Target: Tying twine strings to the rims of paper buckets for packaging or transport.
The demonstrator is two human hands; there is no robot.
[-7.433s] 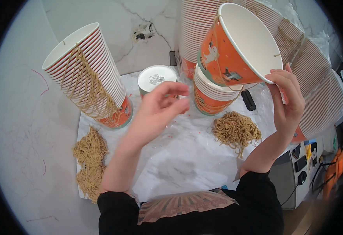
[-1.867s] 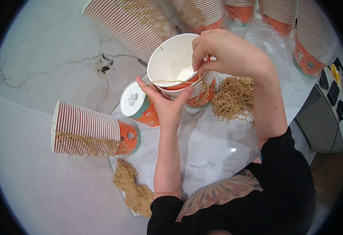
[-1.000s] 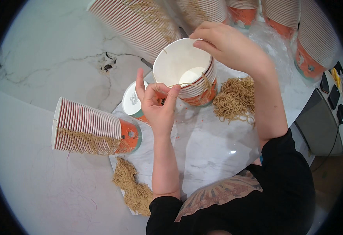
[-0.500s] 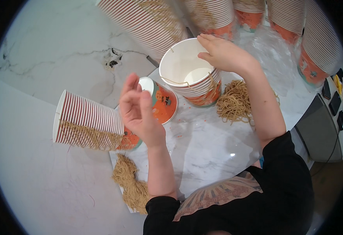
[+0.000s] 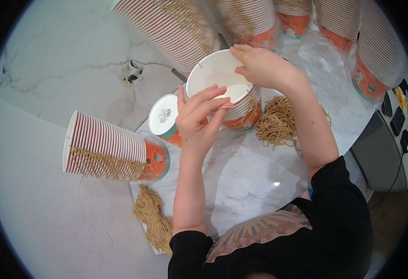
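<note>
A stack of large paper buckets (image 5: 213, 60), white inside with orange-and-green sides, stands mouth up in front of me. String loops hang down its side. Across its right rim lies my right hand (image 5: 264, 69), thumb inside and fingers along the edge, gripping it. My left hand (image 5: 198, 116) reaches over the near-left rim. Its thumb and forefinger are pinched together there, and whatever lies between them is too small to make out. Behind that hand, an upside-down bucket (image 5: 163, 114) shows its white base. A tangled pile of tan string (image 5: 278, 121) sits beside the stack, under my right forearm.
A long bucket stack (image 5: 108, 146) with string along it lies on its side at left. Below it is a tan string bundle (image 5: 152, 218). More stacks (image 5: 339, 21) and clear plastic wrap (image 5: 322, 69) stand behind. A grey box with black devices (image 5: 385, 144) is at right.
My left hand has moved right, from beside the upside-down bucket to the standing stack's rim, and its fingers have come together. My right hand stays on the rim.
</note>
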